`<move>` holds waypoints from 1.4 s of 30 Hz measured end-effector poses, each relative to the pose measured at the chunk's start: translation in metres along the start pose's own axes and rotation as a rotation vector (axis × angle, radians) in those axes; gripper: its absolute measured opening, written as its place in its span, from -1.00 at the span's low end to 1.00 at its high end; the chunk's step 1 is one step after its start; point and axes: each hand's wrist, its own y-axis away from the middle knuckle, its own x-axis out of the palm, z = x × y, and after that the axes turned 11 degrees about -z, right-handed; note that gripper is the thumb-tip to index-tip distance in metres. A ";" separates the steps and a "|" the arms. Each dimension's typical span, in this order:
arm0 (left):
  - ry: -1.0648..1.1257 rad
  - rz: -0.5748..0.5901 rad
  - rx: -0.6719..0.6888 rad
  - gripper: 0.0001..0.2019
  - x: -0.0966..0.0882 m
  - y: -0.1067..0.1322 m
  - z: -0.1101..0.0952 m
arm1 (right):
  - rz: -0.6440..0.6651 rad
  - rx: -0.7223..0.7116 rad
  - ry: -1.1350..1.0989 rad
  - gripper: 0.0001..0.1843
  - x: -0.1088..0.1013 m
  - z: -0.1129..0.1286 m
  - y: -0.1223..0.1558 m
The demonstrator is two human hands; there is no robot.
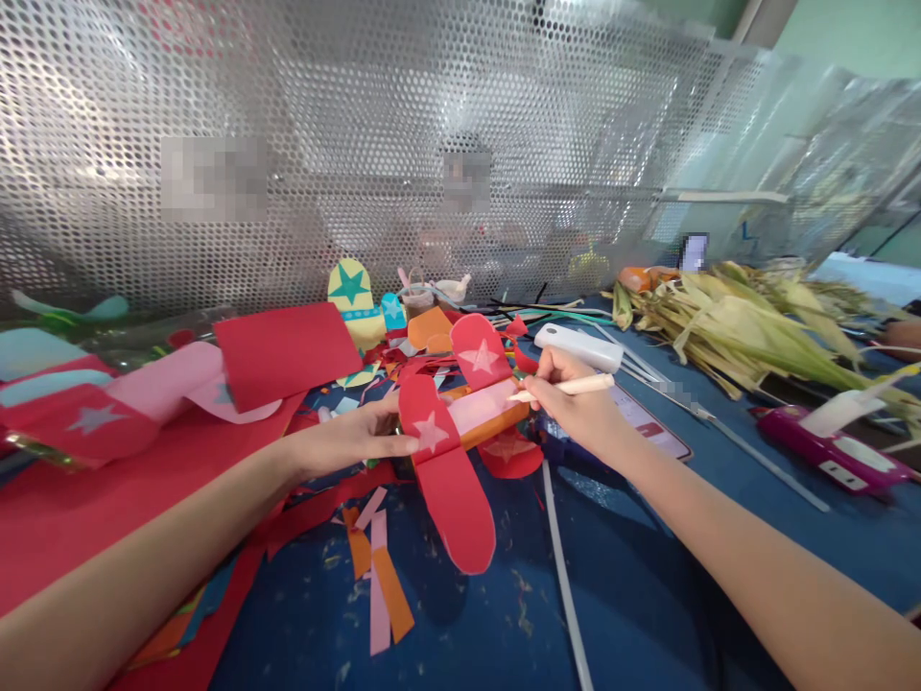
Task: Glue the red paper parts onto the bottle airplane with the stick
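A paper airplane model (455, 499) with red rounded wings, pink stars and a pink and orange body is held above the blue tabletop. My left hand (370, 429) grips its left end, thumb on the red paper near a star; the other fingers are partly hidden behind it. In my right hand (565, 389) is a white pen (586, 385), pinched between the fingers. Its tip meets or hovers just over the pink strip (482, 406) on the body; I cannot tell which.
Red sheets (288, 353) and a star-marked paper piece (93, 418) lie left. Pink and orange strips (392, 595) are scattered in front. Right are a white device (579, 347), a phone (658, 427), corn husks (755, 326) and a purple glue gun (827, 446). A perforated clear sheet (360, 125) stands behind.
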 end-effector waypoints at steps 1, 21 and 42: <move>0.004 0.000 -0.003 -0.40 0.000 0.000 0.000 | -0.004 0.002 0.002 -0.77 0.000 0.000 0.000; -0.080 -0.038 -0.039 -0.37 -0.003 0.001 0.002 | 0.004 -0.022 0.043 -0.77 0.001 0.004 0.005; -0.002 -0.025 -0.049 -0.35 -0.001 0.000 0.004 | 0.001 -0.044 0.050 -0.76 0.001 0.003 0.004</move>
